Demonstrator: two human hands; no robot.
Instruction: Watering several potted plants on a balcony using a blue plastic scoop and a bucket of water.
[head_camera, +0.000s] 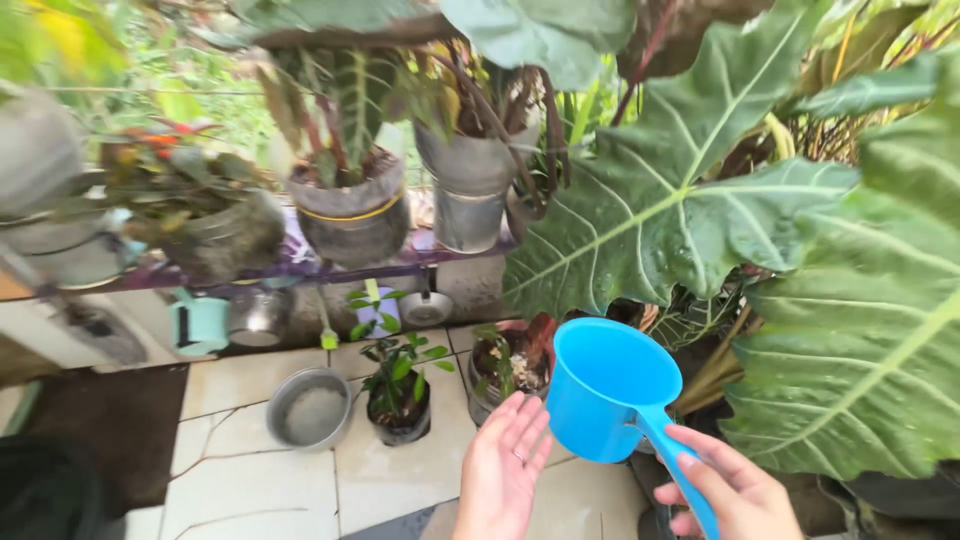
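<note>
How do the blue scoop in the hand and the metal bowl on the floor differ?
The blue scoop is plastic with a long handle, gripped in the air by the right hand and tipped sideways. The metal bowl is grey, without a handle, and sits upright on the tiled floor, untouched. The left hand is open beside the scoop. Both are round, open containers.

I see the scoop (603, 388) in my right hand (735, 495), my left hand (503, 465) just left of it. Beyond lie a small potted plant (400, 388) and, further left, a bowl (309, 407) on the floor (270, 480).
</note>
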